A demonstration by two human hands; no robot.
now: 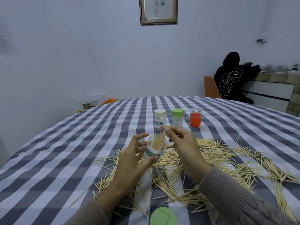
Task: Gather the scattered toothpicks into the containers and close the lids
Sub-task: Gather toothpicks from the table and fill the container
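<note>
A table covered in a grey-and-white checked cloth point(68, 153) carries a wide scatter of thin pale wooden toothpicks point(215, 161) across its near half. Farther back stand three small clear plastic jars in a row: a white-lidded one point(160, 119), a green-lidded one point(177, 117), and an orange-filled, lidless one point(195, 117). A loose light-green round lid point(163, 216) lies at the near edge.

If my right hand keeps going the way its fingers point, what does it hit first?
Probably the toothpicks sticking out of the open container held by your left hand; your right hand points left at their tips, though depth is uncertain.
</note>
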